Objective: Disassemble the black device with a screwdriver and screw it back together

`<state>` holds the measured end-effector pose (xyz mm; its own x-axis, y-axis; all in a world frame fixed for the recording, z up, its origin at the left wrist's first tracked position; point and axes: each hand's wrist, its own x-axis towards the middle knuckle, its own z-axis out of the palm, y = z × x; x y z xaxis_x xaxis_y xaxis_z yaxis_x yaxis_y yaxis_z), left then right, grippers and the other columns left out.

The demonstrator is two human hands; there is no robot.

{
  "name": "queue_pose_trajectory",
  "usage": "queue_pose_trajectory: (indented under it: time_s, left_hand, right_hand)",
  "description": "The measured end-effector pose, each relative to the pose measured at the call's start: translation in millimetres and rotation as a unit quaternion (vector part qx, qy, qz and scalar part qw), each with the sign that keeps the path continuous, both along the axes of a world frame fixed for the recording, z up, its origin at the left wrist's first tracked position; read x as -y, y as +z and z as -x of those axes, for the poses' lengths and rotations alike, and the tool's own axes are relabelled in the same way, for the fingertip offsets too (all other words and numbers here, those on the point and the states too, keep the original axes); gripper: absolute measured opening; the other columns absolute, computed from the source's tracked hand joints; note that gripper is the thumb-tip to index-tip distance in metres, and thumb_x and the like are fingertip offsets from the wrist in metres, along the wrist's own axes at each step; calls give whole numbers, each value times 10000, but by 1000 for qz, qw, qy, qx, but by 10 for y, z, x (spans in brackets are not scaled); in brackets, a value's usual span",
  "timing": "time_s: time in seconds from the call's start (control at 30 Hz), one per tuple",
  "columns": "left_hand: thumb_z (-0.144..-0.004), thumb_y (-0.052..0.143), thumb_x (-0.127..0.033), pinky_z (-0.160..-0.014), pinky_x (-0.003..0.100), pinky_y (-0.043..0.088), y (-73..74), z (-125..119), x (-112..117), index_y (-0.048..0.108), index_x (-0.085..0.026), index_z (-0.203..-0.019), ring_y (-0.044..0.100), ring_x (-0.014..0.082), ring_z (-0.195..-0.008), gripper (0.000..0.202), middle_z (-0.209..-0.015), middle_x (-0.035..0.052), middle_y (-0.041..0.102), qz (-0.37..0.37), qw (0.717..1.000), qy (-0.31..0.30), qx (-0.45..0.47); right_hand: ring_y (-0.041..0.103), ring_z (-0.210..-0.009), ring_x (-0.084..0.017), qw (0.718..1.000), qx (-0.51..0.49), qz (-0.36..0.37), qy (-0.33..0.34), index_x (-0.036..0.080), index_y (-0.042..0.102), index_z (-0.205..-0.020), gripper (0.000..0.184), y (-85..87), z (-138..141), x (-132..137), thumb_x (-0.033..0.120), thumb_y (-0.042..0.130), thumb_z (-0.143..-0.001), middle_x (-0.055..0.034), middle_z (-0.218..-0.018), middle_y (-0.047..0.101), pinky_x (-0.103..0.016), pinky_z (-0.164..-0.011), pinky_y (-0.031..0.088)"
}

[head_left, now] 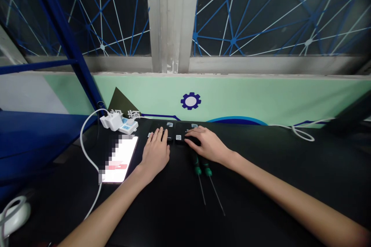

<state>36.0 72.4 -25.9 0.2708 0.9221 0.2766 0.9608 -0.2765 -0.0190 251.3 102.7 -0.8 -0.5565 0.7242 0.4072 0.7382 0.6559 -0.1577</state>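
Two small black devices with white labels lie side by side at the back of the black table: the left device point(169, 130) and the right device point(185, 128). My left hand point(155, 152) lies flat with fingers stretched out, its fingertips on the left device. Resting on the right device, my right hand point(208, 144) has its fingers extended and slightly curled toward the left. Neither hand grips anything. Two green-handled screwdrivers point(204, 177) lie just under my right wrist, blades pointing toward me.
A lit phone point(120, 158) lies left of my left hand, with a white cable point(87, 150) and a white charger on a power strip point(118, 122) behind it. Another white cable point(303, 133) loops at the back right. A green wall panel and window frame rise behind the table.
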Motion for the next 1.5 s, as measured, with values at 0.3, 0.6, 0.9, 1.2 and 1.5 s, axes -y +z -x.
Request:
queue_pose_trajectory:
  time_s: [0.3, 0.6, 0.9, 1.2, 1.5]
  left_hand:
    - [-965, 388, -211, -1175, 474, 302, -13, 10, -1, 381, -65, -1483, 330, 291, -1454, 538, -1553, 189, 381, -5, 1000, -12, 14]
    - [-964, 385, -204, -1183, 468, 278, -20, -9, -13, 385, -57, -1480, 323, 290, -1458, 536, -1555, 198, 375, -7, 1000, -11, 27]
    - [-969, 407, -204, -1179, 466, 281, 15, -22, 17, 387, -51, -1483, 334, 304, -1451, 536, -1549, 205, 383, -3, 1000, -5, 25]
    - [-959, 423, -228, -1180, 473, 282, 31, 29, 34, 385, -42, -1477, 337, 313, -1448, 551, -1544, 212, 387, -1, 1000, -11, 23]
    - [-940, 454, -280, -1145, 508, 337, 99, 90, 49, 435, -39, -1437, 399, 350, -1408, 553, -1513, 226, 432, 29, 998, -25, 47]
  right_hand:
    - [661, -1083, -295, 1000, -4, 10, -1, 176, 724, -1113, 266, -14, 5, -6, 300, 550, -955, -92, -1120, 754, -463, -951, 541]
    - [674, -1034, -293, 1000, -11, 19, 3, 186, 749, -1078, 255, 13, -4, -14, 298, 562, -945, -93, -1085, 765, -450, -887, 573]
    - [672, -1025, -277, 999, -29, 28, 15, 194, 731, -1073, 232, 18, -16, -36, 294, 575, -933, -78, -1058, 765, -429, -905, 555]
    - [548, -1252, -359, 996, 7, 87, 4, 142, 556, -1357, 761, 57, -28, -357, 506, 776, -726, -177, -1368, 595, -518, -1039, 462]
    - [546, -1249, -333, 984, 15, 167, 63, 201, 550, -1370, 894, 60, -75, -652, 551, 853, -606, -155, -1359, 584, -483, -1035, 451]
